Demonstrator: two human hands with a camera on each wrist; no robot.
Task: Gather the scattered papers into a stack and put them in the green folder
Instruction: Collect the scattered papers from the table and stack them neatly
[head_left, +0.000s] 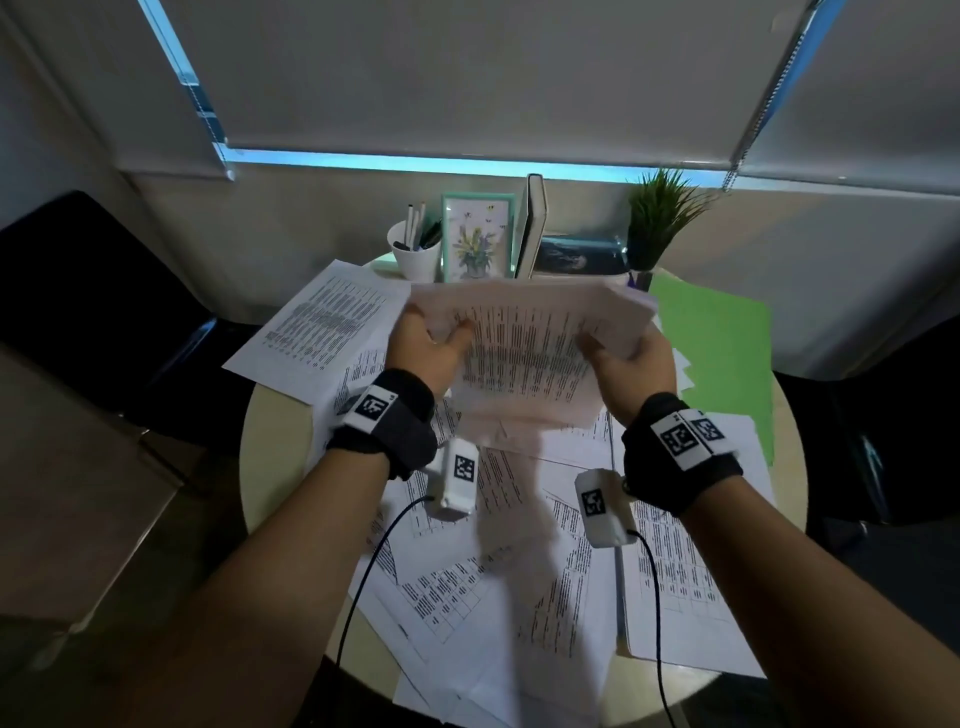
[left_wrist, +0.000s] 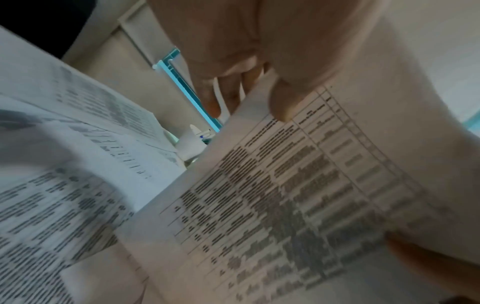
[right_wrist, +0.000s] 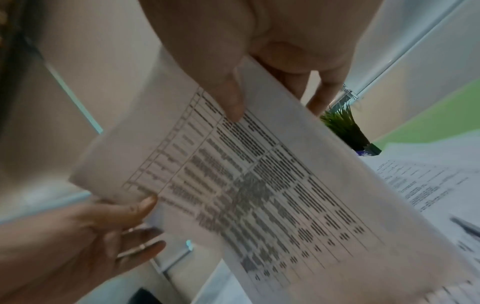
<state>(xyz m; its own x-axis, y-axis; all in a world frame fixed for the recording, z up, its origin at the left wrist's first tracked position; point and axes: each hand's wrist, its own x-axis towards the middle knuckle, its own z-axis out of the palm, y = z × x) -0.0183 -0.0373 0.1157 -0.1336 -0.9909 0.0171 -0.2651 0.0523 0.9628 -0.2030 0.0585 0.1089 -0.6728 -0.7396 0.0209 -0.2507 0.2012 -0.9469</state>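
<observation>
I hold a loose bundle of printed papers (head_left: 524, 358) in the air above the round table (head_left: 270, 447). My left hand (head_left: 431, 348) pinches its left edge, thumb on top and fingers behind. My right hand (head_left: 631, 358) pinches the right edge the same way. The left wrist view shows my thumb (left_wrist: 283, 102) pressed on the top sheet (left_wrist: 298, 195). The right wrist view shows the right thumb (right_wrist: 231, 98) on the bundle (right_wrist: 259, 185), and the left hand (right_wrist: 109, 222) gripping its far end. The green folder (head_left: 722, 343) lies flat at the table's right. More sheets (head_left: 498, 571) lie scattered below.
At the table's back stand a white pen cup (head_left: 415, 249), a framed flower picture (head_left: 475, 236), upright books (head_left: 535, 223) and a potted plant (head_left: 660, 223). One sheet (head_left: 322, 327) overhangs the table's left edge. Dark chairs (head_left: 88, 291) flank the table.
</observation>
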